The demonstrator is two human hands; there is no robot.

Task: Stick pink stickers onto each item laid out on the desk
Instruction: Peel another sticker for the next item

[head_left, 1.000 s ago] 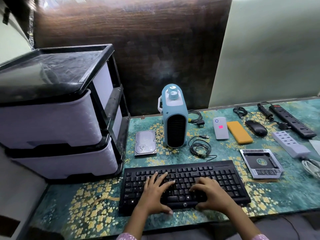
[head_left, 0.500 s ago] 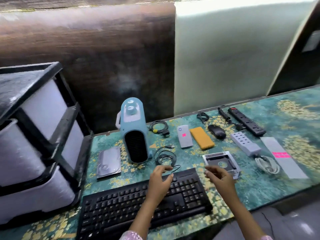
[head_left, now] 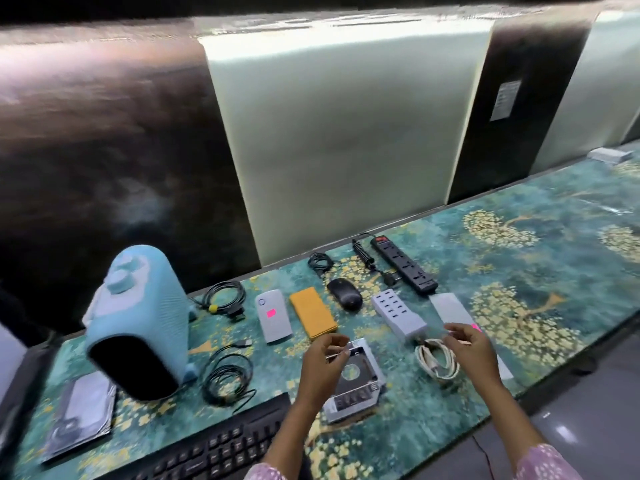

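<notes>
Pink stickers [head_left: 476, 328] look light, limp and tacky, so peel by one corner; left hand [head_left: 325, 356] and right hand [head_left: 472, 348] hover loosely curled, empty.

One head-worn wide-angle view looks forward and down, close above the left hand [head_left: 323, 358] and right hand [head_left: 472, 351]; the desk [head_left: 519, 258] runs beyond them and away past the right hand.

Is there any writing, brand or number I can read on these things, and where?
Nothing reads clearly.
Print on the white paper label of the dark wall panel: too blurred.
Key legends on the black keyboard: too small.
Top label of the silver hard drive: blurred.
</notes>
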